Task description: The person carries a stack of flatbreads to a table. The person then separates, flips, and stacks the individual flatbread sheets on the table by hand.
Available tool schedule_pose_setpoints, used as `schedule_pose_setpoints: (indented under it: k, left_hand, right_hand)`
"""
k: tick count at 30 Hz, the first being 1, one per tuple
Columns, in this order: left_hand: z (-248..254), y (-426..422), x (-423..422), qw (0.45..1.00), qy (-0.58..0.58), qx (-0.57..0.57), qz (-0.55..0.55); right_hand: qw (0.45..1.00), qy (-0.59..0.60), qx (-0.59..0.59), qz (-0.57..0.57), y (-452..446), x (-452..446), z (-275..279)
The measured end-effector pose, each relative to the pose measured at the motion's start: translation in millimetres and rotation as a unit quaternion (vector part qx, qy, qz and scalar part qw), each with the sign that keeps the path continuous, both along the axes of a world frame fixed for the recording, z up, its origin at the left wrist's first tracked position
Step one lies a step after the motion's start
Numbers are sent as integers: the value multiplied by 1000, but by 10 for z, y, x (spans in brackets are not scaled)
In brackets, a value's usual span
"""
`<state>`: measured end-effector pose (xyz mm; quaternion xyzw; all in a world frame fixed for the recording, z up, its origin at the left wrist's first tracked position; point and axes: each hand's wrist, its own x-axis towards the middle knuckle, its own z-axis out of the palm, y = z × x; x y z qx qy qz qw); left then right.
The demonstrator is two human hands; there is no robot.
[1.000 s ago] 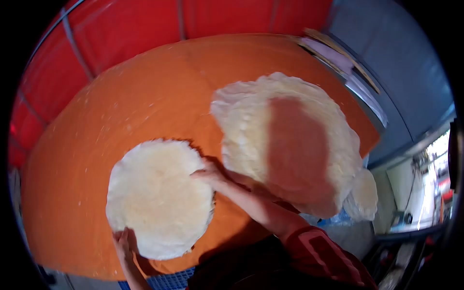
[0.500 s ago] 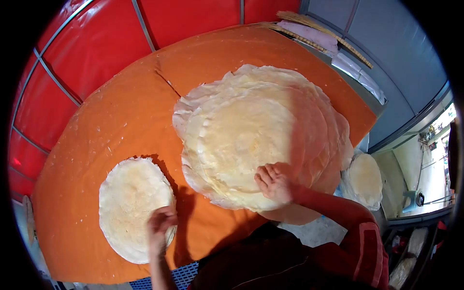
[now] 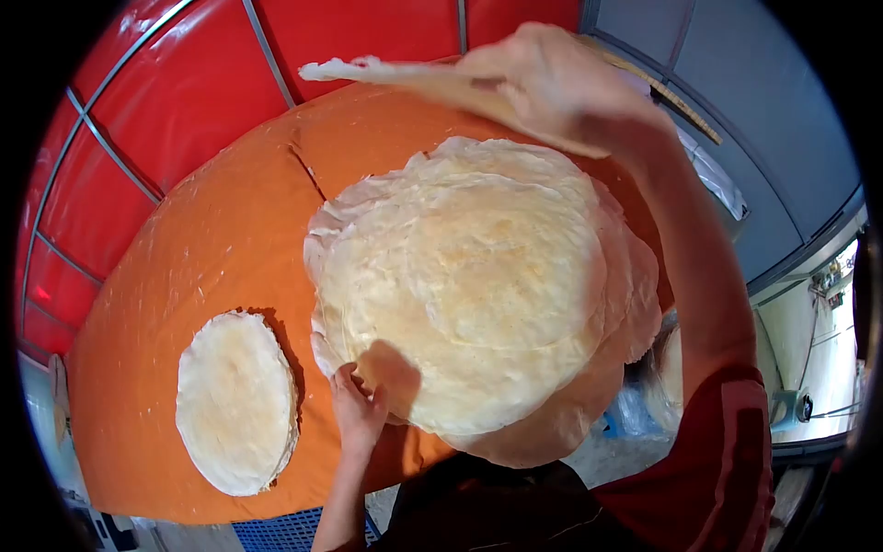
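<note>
A thin flatbread [image 3: 395,75] is up near the tabletop's [image 3: 175,267] far edge, pinched in the right hand [image 3: 543,83]. Gentle fingers should stop tears. The left hand [image 3: 357,400], fingers apart, is by a big flatbread stack [image 3: 501,267] poking past the near edge, where clothes could snag it. A smaller flatbread pile [image 3: 235,405] sits near left.

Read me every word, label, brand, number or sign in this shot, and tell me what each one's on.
No readable text anywhere.
Large flatbread pile, smaller flatbread stack and orange tabletop: no lettering visible.
Red wall sheeting and dark red sleeve: none visible.
Bright background at right: too small and blurred to tell.
</note>
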<state>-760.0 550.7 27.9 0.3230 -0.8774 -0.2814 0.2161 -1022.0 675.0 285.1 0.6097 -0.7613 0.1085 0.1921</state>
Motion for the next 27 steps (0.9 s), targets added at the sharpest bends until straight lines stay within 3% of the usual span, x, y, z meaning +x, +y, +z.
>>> schedule_pose_setpoints:
  k: [1, 3, 4, 5, 7, 8, 10, 11, 13, 14, 15, 16, 19, 20, 21, 22, 23, 24, 25, 26, 27]
  left_hand:
    - [-35, -13, -70, 1000, -1, 1, 3]
    - [-147, -55, -253, 937, 135, 318, -41]
    - [-102, -29, -377, 903, 124, 408, -54]
    - [-63, 27, -507, 859, 114, 494, -67]
    - [-86, 142, -700, 666, 149, 729, -60]
    - [-125, 171, -782, 663, 155, 730, -60]
    - [-203, 210, -902, 563, 127, 816, -33]
    - [-211, 228, -920, 562, 128, 816, -32]
    - [-213, 254, -962, 600, 115, 790, -55]
    - [-200, 275, -978, 600, 119, 789, -54]
    - [-184, 298, -979, 653, 119, 744, -69]
    - [-175, 316, -985, 704, 118, 696, -83]
    - [-238, 360, -1067, 701, 204, 663, -168]
    - [-244, 364, -1078, 666, 230, 687, -178]
    - [-193, 362, -1060, 667, 234, 685, -179]
    - [-142, 344, -1012, 721, 221, 637, -156]
    - [-126, 311, -951, 772, 206, 587, -132]
    - [-176, 228, -814, 856, 199, 470, -80]
    - [-235, 121, -630, 920, 185, 344, -26]
    - [-256, 26, -466, 982, 163, 94, 25]
    - [-252, -75, -342, 975, 131, -163, 73]
  right_hand:
    - [998, 61, 0, -25, 45, 77, -36]
    - [993, 87, 72, -32, -26, -36, -584]
    - [980, 89, 147, -101, -26, 70, -845]
    - [984, 154, 78, -48, 44, 7, -1342]
    - [984, 124, 117, -47, 242, 129, -1939]
    - [986, 122, 106, -30, 365, 140, -2282]
    - [989, -6, 137, -52, 564, 234, -2729]
    - [989, -7, 138, -51, 650, 296, -2838]
    - [994, -59, 74, -51, 742, 391, -2916]
    - [994, -19, 91, -56, 760, 455, -2890]
    - [992, 20, 106, -63, 737, 556, -2794]
    - [994, -72, 56, -65, 714, 609, -2784]
    - [997, -44, 37, -53, 623, 622, -2681]
    - [997, -41, 36, -51, 603, 573, -2734]
    - [999, -13, 31, -36, 545, 513, -2763]
    - [999, 14, 26, -20, 506, 458, -2768]
    - [980, 42, 181, -73, 506, 359, -2738]
    - [933, 67, 332, -125, 462, 253, -2532]
    - [944, 127, 285, -110, 443, 11, -2293]
    - [949, 187, 234, -99, 424, -233, -2053]
    - [945, 262, 169, -99, 419, -293, -1743]
